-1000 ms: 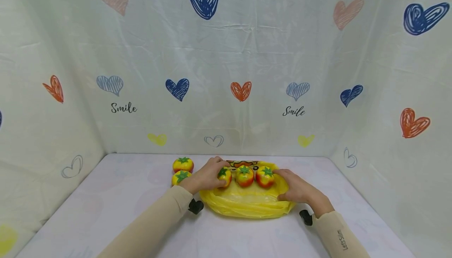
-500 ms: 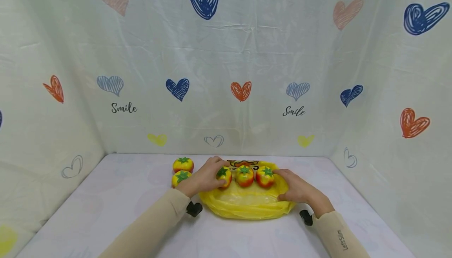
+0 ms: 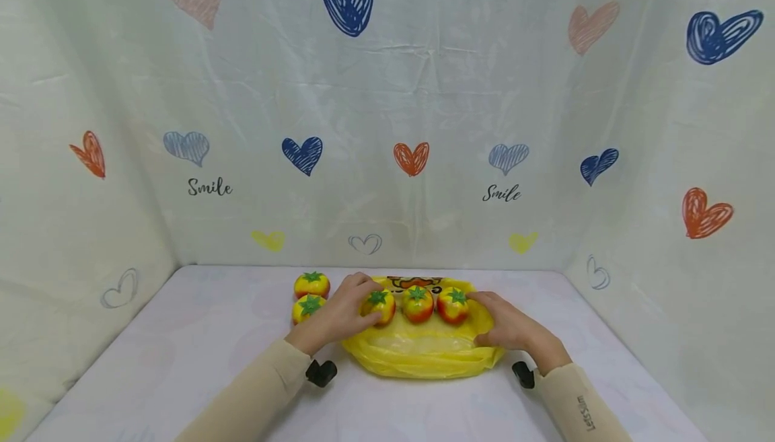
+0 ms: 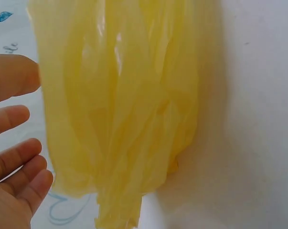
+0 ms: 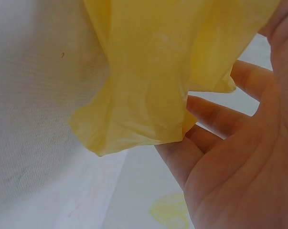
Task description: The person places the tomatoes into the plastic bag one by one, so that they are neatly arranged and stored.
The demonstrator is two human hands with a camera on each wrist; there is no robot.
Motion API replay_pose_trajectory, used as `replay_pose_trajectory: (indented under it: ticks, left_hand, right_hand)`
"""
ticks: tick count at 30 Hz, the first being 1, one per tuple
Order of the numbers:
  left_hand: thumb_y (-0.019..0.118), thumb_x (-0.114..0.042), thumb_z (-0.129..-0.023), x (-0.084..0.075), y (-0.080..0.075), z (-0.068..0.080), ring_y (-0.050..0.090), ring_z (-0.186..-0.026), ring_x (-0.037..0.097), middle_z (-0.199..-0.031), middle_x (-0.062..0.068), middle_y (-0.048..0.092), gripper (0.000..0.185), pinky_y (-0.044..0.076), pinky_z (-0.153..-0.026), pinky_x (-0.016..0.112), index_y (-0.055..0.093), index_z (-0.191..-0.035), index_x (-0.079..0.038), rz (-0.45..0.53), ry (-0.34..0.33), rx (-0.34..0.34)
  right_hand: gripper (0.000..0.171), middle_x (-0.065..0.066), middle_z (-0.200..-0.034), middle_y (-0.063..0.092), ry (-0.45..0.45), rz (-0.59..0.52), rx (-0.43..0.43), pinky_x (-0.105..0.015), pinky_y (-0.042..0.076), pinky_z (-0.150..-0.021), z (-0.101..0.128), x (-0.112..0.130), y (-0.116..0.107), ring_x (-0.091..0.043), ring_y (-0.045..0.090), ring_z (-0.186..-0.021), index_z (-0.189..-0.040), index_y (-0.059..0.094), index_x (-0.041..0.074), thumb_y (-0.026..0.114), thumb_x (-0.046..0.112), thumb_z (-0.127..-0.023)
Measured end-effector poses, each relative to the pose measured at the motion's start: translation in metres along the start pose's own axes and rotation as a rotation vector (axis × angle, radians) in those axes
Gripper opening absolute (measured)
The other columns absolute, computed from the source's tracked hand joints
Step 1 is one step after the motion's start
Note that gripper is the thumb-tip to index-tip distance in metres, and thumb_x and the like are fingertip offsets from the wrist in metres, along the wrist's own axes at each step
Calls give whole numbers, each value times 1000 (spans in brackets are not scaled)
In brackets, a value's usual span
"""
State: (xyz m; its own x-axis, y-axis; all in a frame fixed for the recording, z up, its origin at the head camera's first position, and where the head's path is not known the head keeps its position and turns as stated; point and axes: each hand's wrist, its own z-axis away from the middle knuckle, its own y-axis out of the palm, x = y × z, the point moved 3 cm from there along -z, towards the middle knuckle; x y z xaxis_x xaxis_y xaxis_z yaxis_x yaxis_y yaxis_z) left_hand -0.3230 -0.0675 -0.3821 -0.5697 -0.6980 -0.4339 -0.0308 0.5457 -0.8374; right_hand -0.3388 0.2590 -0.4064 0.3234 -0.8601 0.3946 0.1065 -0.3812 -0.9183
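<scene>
A yellow plastic bag (image 3: 424, 364) lies spread on the table, its mouth facing up, with three yellow-and-red tomatoes in a row in it. My left hand (image 3: 339, 314) is beside the left tomato (image 3: 380, 307), fingers spread and relaxed; in the left wrist view its thumb is at the edge of the yellow bag (image 4: 120, 95). At the bag's right side my right hand (image 3: 511, 324) has its fingers stretched near the right tomato (image 3: 452, 305) and its thumb lower on the rim. Several fingers of the right hand (image 5: 244, 157) pass behind the yellow plastic (image 5: 144, 95). The middle tomato (image 3: 418, 304) is untouched.
Two more tomatoes stand left of the bag, the back one (image 3: 311, 285) whole in view and the front one (image 3: 309, 307) partly behind my left hand. A white curtain (image 3: 387, 220) printed with hearts hangs behind and beside the white table (image 3: 200, 334).
My left hand has drawn back a little to the left, uncovering more of the left tomato, which stays in place. The right hand keeps its position at the bag.
</scene>
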Motion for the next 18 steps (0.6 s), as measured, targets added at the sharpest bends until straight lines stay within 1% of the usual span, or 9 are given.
replay_pose_trajectory:
  ticks: [4, 9, 15, 18]
  left_hand:
    - [74, -24, -83, 1, -5, 10, 43, -112, 24, -120, 4, 48, 44, 44, -96, 42, 60, -123, -12, 16, 10, -56]
    - [75, -20, -82, 2, -12, 20, 44, -109, 23, -116, 3, 49, 43, 45, -94, 41, 61, -121, -10, 39, 24, -96]
    - [75, -21, -82, 9, -15, 30, 44, -109, 18, -116, -2, 47, 43, 46, -94, 37, 62, -122, -13, 33, -24, -107]
    - [76, -20, -81, 12, -17, 34, 44, -111, 18, -117, -2, 47, 43, 45, -96, 38, 62, -121, -13, 27, -33, -119]
  right_hand:
    - [80, -10, -145, 39, 6, -6, 0, -55, 31, -106, 1, 2, 1, -33, 38, -131, -140, 45, 15, 83, 21, -70]
    - [80, -10, -145, 39, 8, -1, -6, -55, 31, -106, 1, 1, 1, -33, 38, -131, -140, 45, 15, 83, 21, -70]
    - [80, -10, -145, 40, 0, -2, -5, -55, 31, -106, 1, 1, 2, -33, 38, -131, -140, 45, 14, 83, 21, -70]
    - [81, -10, -144, 40, 5, -1, -4, -56, 32, -105, 2, 2, 2, -33, 39, -130, -140, 45, 15, 83, 21, -69]
